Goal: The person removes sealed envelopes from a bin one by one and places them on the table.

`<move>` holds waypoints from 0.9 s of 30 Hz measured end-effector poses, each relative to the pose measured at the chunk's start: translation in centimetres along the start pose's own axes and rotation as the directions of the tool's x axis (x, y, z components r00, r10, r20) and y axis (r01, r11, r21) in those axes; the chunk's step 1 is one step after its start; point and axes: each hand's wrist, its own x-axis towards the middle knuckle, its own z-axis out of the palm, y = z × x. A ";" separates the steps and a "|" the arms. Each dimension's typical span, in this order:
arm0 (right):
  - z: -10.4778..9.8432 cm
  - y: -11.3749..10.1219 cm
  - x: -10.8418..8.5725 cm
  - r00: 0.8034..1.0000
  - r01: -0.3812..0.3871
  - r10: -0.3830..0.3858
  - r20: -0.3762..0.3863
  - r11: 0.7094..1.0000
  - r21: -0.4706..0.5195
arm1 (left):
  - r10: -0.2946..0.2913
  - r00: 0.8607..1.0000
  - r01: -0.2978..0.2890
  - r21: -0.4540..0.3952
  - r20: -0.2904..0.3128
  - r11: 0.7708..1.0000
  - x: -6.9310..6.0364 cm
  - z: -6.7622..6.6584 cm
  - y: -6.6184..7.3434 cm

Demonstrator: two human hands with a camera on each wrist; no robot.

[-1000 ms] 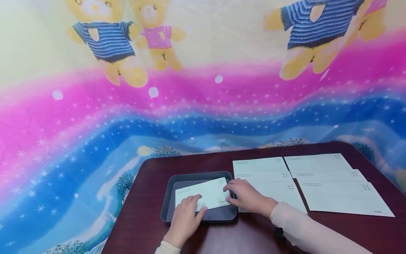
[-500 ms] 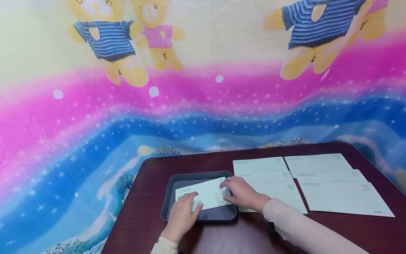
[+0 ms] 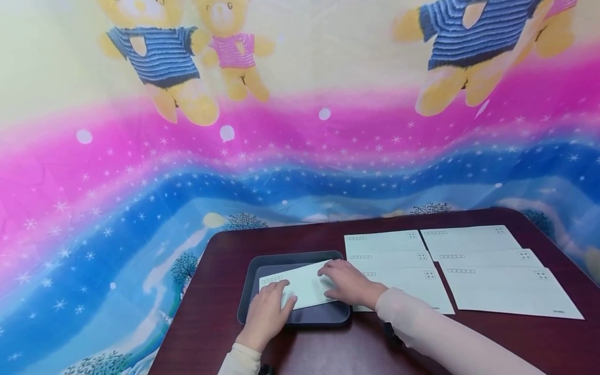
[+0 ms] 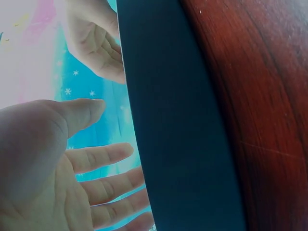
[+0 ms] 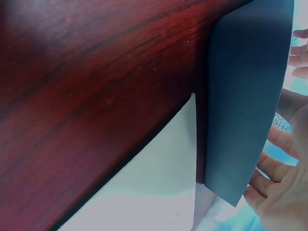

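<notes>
L hand (image 3: 266,312): my fingers are spread, thumb well apart, gripping nothing; pos. at the L end of the envelope (image 3: 302,286). The envelope lies in the dark grey tray (image 3: 321,322), skewed, its R end farther from me than its L. Step in hand, as I judge it: squaring the envelope to the tray. Procedure: use L fingertips as a light stop; swing the R end twd. me w/ flat pressure only, so the paper doesn't buckle agst. the wall. R hand (image 3: 348,284): fingers bent over the R end, thumb apart, gap wide, nothing pinched. Caution: R sleeve (image 3: 445,330) crosses nr. the L col. of envelopes (image 3: 398,289); raise it to avoid drag. R col. of envelopes (image 3: 511,291): no action req., I'd say.

Not verifiable, L to R: L fingertip contact w/ paper, can't tell. Near L corner of the envelope is behind my L hand. Single or stacked: can't tell. Its stamp box is covered by my R hand; R fingertip contact also unclear. In both wrist views the tray wall blocks the inside. L col.: nearest piece partly hidden by R hand. Black item (image 3: 391,333) under R sleeve: no ID. R sleeve cut off at frame bottom.
</notes>
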 end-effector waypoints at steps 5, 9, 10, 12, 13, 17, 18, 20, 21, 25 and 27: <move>0.0 0.0 0.5 0.999 -0.041 0.042 0.027 0.999 -0.011 | -0.007 1.000 0.007 0.000 0.019 1.000 0.3 0.0 -0.1; -0.2 -0.3 0.8 0.998 -0.047 0.048 0.042 0.998 -0.031 | -0.009 1.000 0.009 -0.002 0.016 1.000 0.4 0.0 -0.2; -0.2 -0.5 0.9 0.998 -0.043 0.045 0.045 0.998 -0.038 | -0.010 1.000 0.010 -0.001 0.015 1.000 0.5 0.1 -0.2; -0.2 -0.7 1.1 0.998 -0.037 0.039 0.052 0.998 -0.048 | -0.012 1.000 0.012 -0.003 0.016 1.000 0.6 0.2 -0.3; -0.2 -0.8 1.2 0.998 -0.035 0.038 0.054 0.998 -0.051 | -0.017 1.000 0.017 -0.003 0.023 1.000 0.6 0.2 -0.3; 0.0 -0.7 1.6 0.996 -0.044 0.050 0.069 0.996 -0.081 | -0.026 0.999 0.026 -0.006 0.045 1.000 0.6 0.3 -0.3; 0.1 -0.6 1.6 0.995 -0.049 0.057 0.076 0.994 -0.097 | -0.026 0.998 0.027 -0.006 0.050 1.000 0.6 0.3 -0.2; 0.2 -0.3 1.7 0.993 -0.059 0.070 0.091 0.991 -0.118 | -0.029 0.998 0.029 -0.005 0.056 1.000 0.6 0.2 -0.2; 0.3 -0.1 1.8 0.993 -0.062 0.074 0.094 0.991 -0.123 | -0.032 0.998 0.033 -0.007 0.058 0.999 0.6 0.2 -0.2; 0.5 0.2 2.0 0.987 -0.074 0.092 0.134 0.988 -0.133 | -0.045 0.997 0.045 -0.006 0.060 0.999 0.6 0.1 -0.3; 0.5 0.2 2.2 0.983 -0.080 0.100 0.152 0.987 -0.137 | -0.051 0.997 0.051 -0.006 0.061 0.999 0.7 0.1 -0.4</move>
